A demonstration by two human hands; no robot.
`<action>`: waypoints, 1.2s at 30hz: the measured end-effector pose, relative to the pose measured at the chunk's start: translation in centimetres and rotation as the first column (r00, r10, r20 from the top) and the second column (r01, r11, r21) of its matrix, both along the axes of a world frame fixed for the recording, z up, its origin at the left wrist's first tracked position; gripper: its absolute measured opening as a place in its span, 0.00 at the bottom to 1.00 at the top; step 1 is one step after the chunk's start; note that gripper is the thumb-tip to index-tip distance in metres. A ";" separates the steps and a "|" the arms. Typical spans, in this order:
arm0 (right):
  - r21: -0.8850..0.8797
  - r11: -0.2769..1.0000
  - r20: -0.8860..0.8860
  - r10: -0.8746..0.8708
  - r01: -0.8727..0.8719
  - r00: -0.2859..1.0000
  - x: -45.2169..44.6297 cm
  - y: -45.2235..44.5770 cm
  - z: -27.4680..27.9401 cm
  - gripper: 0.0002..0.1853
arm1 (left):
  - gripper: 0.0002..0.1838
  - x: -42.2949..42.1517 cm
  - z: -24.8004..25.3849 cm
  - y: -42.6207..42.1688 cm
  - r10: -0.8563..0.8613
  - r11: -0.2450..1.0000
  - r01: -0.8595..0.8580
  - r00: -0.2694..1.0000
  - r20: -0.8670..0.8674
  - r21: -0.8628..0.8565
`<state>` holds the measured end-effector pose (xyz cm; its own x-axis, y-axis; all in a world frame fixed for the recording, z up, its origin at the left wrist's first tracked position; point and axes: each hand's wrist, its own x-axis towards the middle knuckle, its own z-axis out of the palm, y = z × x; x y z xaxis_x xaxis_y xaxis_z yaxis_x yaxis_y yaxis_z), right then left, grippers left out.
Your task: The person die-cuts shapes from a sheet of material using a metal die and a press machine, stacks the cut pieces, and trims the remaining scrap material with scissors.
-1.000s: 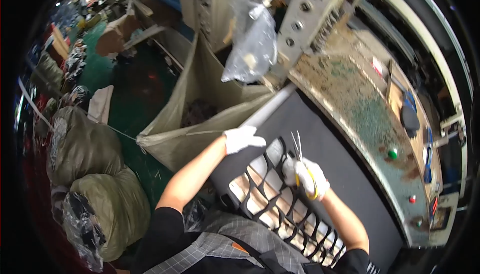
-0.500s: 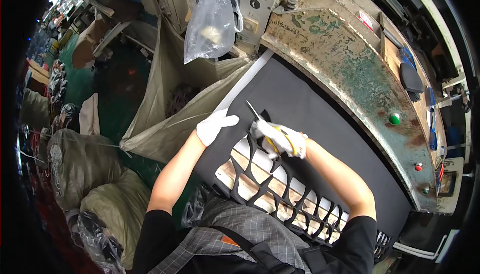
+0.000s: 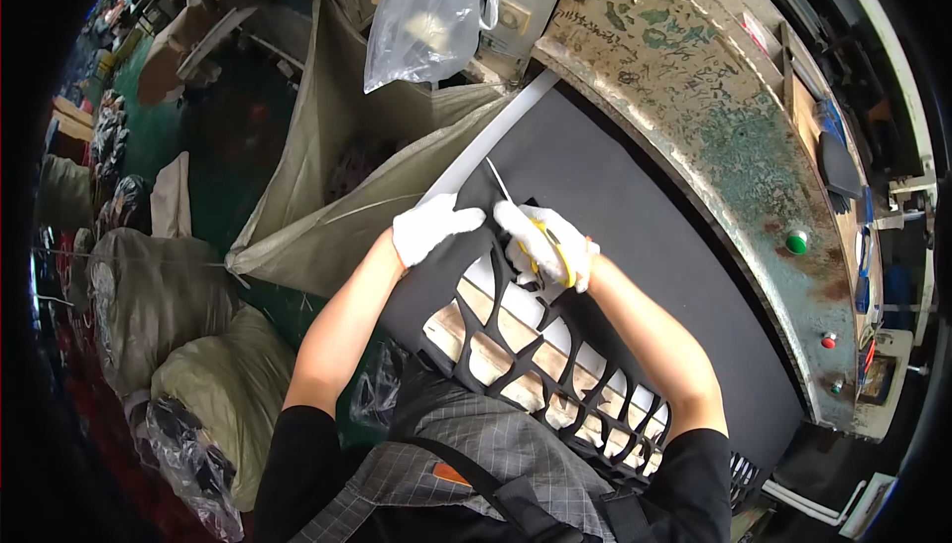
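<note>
Black sheet material (image 3: 635,216) lies over the work surface, and its near part is a web of cut-out holes (image 3: 535,355) with a pale, worn surface showing through. My left hand (image 3: 432,228), in a white glove, rests on the sheet's left edge with the thumb pointing right and the other fingers together on the material. Yellow-handled scissors (image 3: 550,250) are gripped in my gloved right hand (image 3: 545,245), just right of the left one. Their blades (image 3: 498,179) point up and left over the black sheet, beyond the top of the web.
An open fabric sack (image 3: 327,216) hangs left of the surface, with a clear plastic bag (image 3: 426,27) above it. Stuffed bags (image 3: 223,384) stand at lower left. A worn machine beam (image 3: 714,117) with a green button (image 3: 796,241) and a red button (image 3: 828,341) runs along the right.
The view has shifted downward. My right hand with the scissors has moved up and left across the sheet, closer to my left hand, and the scissor blades have come together.
</note>
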<state>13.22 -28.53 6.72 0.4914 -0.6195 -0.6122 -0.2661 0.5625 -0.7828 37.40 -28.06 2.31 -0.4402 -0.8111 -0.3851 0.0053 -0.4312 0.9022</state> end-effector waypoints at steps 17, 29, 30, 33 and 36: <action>-0.636 0.757 -0.370 -0.132 -0.147 0.920 2.1 0.9 -0.7 0.27 | 0.15 0.1 1.1 -0.3 -0.086 0.982 0.113 0.980 0.177 -0.148; -0.252 0.966 -0.046 -0.075 0.061 0.996 1.6 -2.0 -2.2 0.22 | 0.17 -0.4 1.1 0.5 -0.085 0.988 0.106 0.980 0.177 -0.113; -0.647 0.726 -0.419 -0.087 -0.231 0.904 2.7 -1.1 -1.8 0.25 | 0.18 -0.3 0.8 0.5 -0.038 0.997 0.048 0.990 0.136 -0.068; -0.670 0.724 -0.441 -0.213 -0.162 0.872 3.1 1.0 0.8 0.25 | 0.21 0.1 2.7 1.5 0.091 0.853 0.259 0.782 0.617 -0.454; -0.655 0.755 -0.340 -0.258 -0.031 0.904 -0.2 1.7 1.1 0.20 | 0.22 1.9 2.9 3.0 0.159 0.846 0.184 0.809 0.566 -0.500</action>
<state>12.99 -26.79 7.81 0.2032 -0.9634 -0.1747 -0.5913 0.0215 -0.8062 39.25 -25.02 5.25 -0.2903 -0.9521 -0.0961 -0.5788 0.0947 0.8100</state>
